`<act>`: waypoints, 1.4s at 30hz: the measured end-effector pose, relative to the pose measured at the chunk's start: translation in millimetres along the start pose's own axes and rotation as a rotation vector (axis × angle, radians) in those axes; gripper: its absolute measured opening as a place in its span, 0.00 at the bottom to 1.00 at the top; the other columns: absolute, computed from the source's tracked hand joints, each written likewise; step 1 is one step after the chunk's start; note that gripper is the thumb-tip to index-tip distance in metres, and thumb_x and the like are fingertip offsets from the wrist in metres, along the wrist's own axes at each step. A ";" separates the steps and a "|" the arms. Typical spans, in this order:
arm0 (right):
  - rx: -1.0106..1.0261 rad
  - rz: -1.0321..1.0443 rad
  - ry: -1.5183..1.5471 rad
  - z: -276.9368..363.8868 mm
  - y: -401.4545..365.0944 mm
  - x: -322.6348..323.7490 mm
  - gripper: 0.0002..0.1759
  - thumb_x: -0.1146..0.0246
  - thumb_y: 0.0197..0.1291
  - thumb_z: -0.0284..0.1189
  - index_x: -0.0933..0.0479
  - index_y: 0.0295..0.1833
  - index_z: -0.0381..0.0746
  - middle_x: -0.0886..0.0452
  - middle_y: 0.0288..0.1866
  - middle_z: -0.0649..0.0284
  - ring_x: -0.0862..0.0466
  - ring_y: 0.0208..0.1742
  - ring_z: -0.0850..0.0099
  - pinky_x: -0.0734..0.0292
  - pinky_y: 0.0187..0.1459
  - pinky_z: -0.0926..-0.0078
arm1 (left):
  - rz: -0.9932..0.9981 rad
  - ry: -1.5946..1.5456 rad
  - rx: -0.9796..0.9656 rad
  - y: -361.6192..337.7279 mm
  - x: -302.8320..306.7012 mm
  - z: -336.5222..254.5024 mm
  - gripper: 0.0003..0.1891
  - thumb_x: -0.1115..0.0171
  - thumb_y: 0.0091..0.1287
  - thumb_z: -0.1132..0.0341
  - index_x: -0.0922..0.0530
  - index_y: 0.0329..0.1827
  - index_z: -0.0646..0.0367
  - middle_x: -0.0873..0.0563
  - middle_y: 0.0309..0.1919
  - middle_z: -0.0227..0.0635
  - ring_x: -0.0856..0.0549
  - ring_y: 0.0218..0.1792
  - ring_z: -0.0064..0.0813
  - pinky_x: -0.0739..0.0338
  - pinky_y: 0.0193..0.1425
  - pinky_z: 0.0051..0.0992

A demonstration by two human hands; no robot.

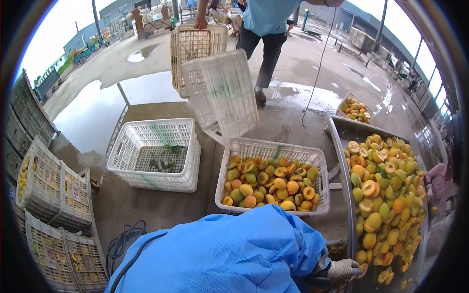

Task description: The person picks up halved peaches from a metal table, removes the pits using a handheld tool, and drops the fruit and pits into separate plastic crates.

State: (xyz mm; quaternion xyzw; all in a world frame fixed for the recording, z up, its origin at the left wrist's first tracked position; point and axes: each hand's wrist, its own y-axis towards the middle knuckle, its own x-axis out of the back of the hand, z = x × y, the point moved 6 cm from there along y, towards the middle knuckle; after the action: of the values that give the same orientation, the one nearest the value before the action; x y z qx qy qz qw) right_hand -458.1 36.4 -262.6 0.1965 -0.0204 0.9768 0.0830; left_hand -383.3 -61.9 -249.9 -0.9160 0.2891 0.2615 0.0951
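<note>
Yellow-orange fruit (pixel 386 210), whole and halved, lies heaped against the left edge of my grey metal bench (pixel 344 183), a full white plastic crate (pixel 273 145) beyond that edge; my pale-gloved hand (pixel 343 269) reaches over it, its grip's closure unreadable to me

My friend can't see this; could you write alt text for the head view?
A gloved hand reaches from a blue sleeve to a metal table heaped with fruit, some halved; alongside stand a crate of fruit and one with leaves; a person beyond grips another crate.
</note>
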 end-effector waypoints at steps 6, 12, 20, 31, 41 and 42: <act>-0.008 0.046 0.015 -14.7 -10.9 23.9 0.36 0.36 0.67 0.51 0.32 0.70 0.38 0.19 0.52 0.51 0.15 0.44 0.59 0.16 0.51 0.52 | 0.024 -0.012 0.054 -11.9 -3.1 -11.3 0.22 0.36 0.68 0.52 0.19 0.53 0.62 0.17 0.38 0.35 0.20 0.41 0.31 0.25 0.46 0.34; 0.020 0.023 -0.055 -29.8 -8.9 30.6 0.26 0.39 0.71 0.46 0.27 0.62 0.37 0.20 0.46 0.55 0.16 0.38 0.64 0.15 0.44 0.62 | -0.009 0.003 0.057 -22.6 -2.4 -20.7 0.23 0.36 0.68 0.50 0.19 0.51 0.63 0.17 0.36 0.35 0.19 0.40 0.31 0.25 0.46 0.35; -0.062 0.022 0.122 -6.8 -6.5 -2.1 0.26 0.43 0.74 0.44 0.29 0.65 0.34 0.21 0.53 0.55 0.17 0.47 0.65 0.20 0.50 0.65 | -0.026 0.018 0.021 -17.7 -1.2 -19.3 0.21 0.36 0.68 0.50 0.17 0.48 0.62 0.15 0.33 0.34 0.17 0.38 0.29 0.23 0.45 0.34; 0.122 -0.135 0.063 53.2 -34.8 -18.5 0.22 0.41 0.72 0.52 0.23 0.50 0.43 0.29 0.24 0.73 0.31 0.21 0.81 0.36 0.23 0.80 | 0.136 -0.227 0.158 -31.8 17.6 -25.3 0.24 0.38 0.71 0.45 0.17 0.46 0.62 0.13 0.35 0.37 0.15 0.34 0.27 0.21 0.36 0.28; -0.209 -0.121 0.437 59.2 -37.8 -28.9 0.25 0.42 0.74 0.48 0.26 0.60 0.37 0.20 0.32 0.65 0.20 0.31 0.73 0.24 0.34 0.70 | 0.041 -0.135 -0.039 -33.0 5.5 -39.9 0.21 0.34 0.71 0.51 0.17 0.49 0.63 0.11 0.40 0.38 0.13 0.36 0.26 0.17 0.43 0.27; -0.019 -0.181 0.318 55.5 -33.1 -25.5 0.24 0.42 0.74 0.47 0.26 0.59 0.38 0.21 0.31 0.66 0.20 0.30 0.74 0.25 0.33 0.72 | 0.053 -0.137 -0.047 -30.5 8.2 -37.8 0.21 0.34 0.71 0.51 0.17 0.49 0.64 0.11 0.40 0.38 0.13 0.37 0.26 0.16 0.44 0.28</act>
State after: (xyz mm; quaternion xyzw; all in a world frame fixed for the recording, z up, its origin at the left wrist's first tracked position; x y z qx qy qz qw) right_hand -408.2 61.1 -221.1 0.0400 0.0018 0.9838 0.1746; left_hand -343.9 -53.2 -221.6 -0.8900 0.2998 0.3326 0.0863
